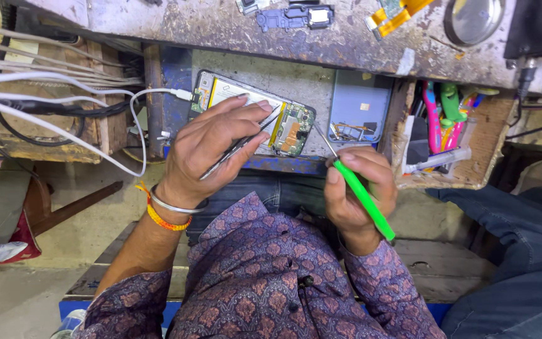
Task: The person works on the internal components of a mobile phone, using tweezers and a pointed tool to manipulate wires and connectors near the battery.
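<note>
An opened phone [233,94] lies on a drawer shelf, its back off, with battery and circuit board [293,129] showing. My left hand [211,147] rests on the phone and grips thin metal tweezers [246,141], tips pointing toward the board. A green-handled screwdriver [362,194] is held in my right hand [356,185], with its metal tip at the board's right edge. A white cable [177,93] is plugged into the phone's left end.
A pale blue back cover [362,100] holding small parts lies right of the phone. A wooden tray [456,179] with colourful tools sits further right. Above runs a worn bench top [233,28] with phone parts. Tangled cables [45,94] hang at left. Another person's jeans-clad leg [515,251] is at right.
</note>
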